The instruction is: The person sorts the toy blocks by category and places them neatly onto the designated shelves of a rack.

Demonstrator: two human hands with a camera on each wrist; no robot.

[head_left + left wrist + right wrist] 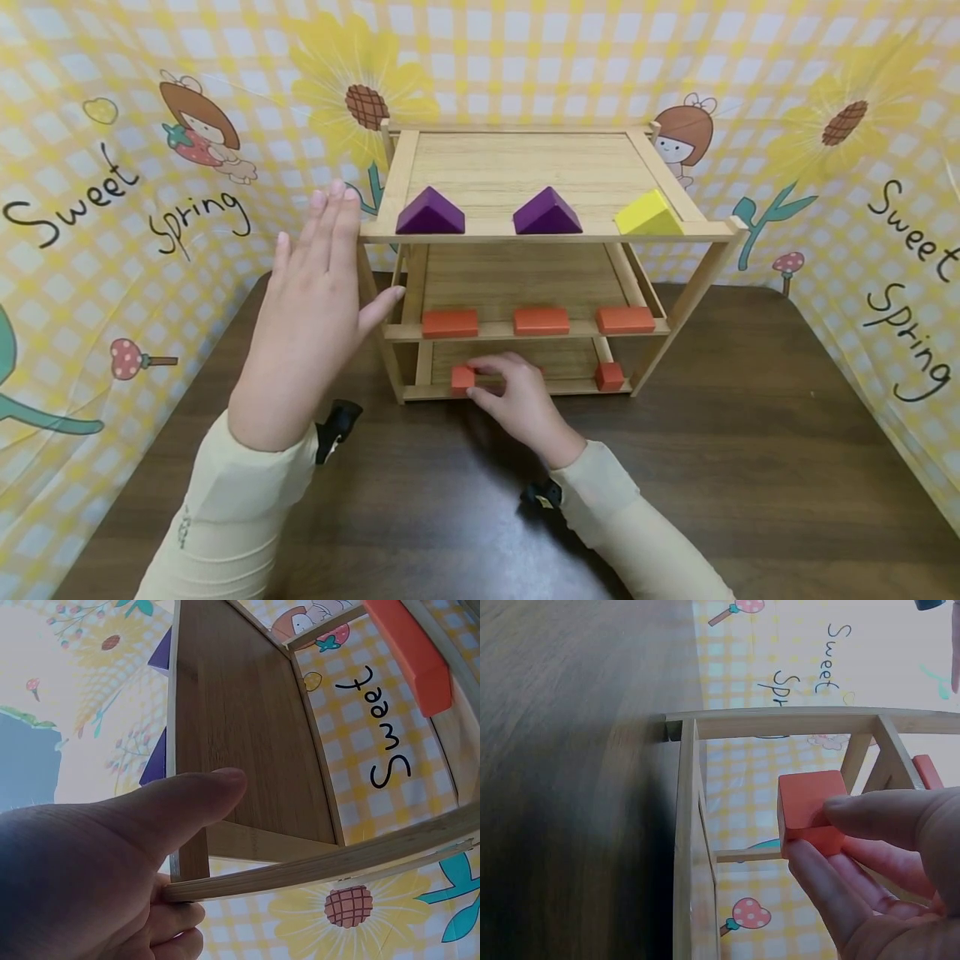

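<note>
A three-tier wooden shelf (525,237) stands on a dark table. My right hand (525,400) pinches a red cube (810,799) between thumb and fingers, at the left front of the bottom tier. Another red cube (609,377) sits at that tier's right end; a red bit behind the hand is mostly hidden. My left hand (307,308) lies against the shelf's upper left corner, fingers straight and thumb spread to the inner side. In the left wrist view the thumb (191,799) passes in front of the wooden frame, with other fingers beyond it.
Along the top tier's front stand two purple triangular blocks (431,212) and a yellow triangular block (649,213). Three red-orange bars (542,322) line the middle tier's front edge. A checked yellow cloth (480,58) hangs behind and at both sides.
</note>
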